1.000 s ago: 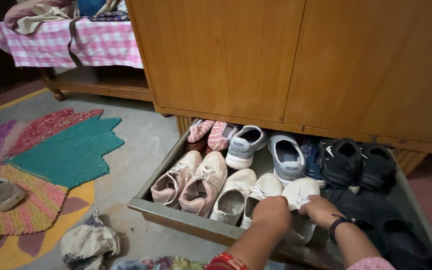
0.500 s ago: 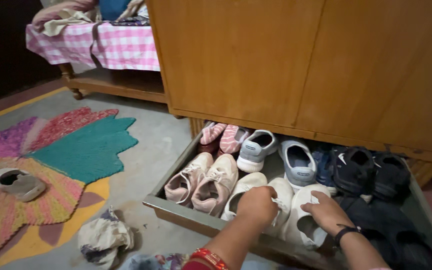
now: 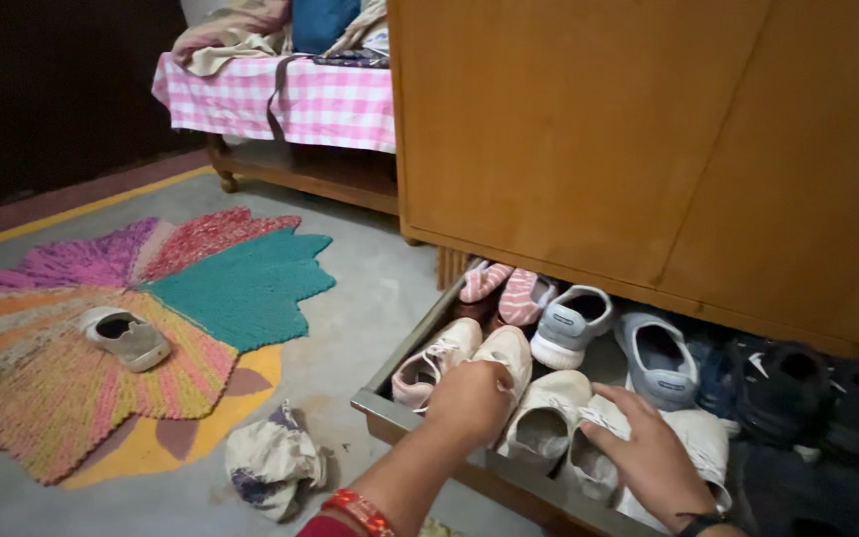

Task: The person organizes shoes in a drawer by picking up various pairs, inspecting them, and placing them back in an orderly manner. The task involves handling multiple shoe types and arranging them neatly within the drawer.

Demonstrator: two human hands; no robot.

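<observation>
Left hand (image 3: 469, 398) has shifted onto pink sneakers (image 3: 459, 353), beside white sneakers (image 3: 549, 423).

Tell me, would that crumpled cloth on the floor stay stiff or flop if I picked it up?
The crumpled cloth would probably flop: it lies in soft folds, bunched on the floor. It looks light, thin fabric. It is unlikely to roll or break, having no hard shape.
</observation>
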